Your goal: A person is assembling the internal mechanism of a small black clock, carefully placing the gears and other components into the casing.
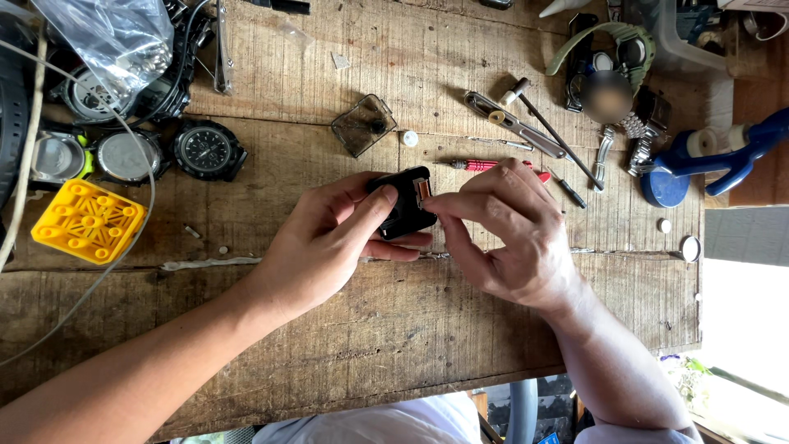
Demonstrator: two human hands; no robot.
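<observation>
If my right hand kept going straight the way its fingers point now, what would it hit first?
The right hand points left, its fingers already at the small black case that the left hand holds. It would likely press into that case first.

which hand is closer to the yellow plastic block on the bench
Left. The left hand holds a small black case mid-bench, right of the yellow plastic block. The right hand pinches the case's far side, farther from the block.

Both hands (427, 234) together, fingers (448, 207) pinched
</observation>
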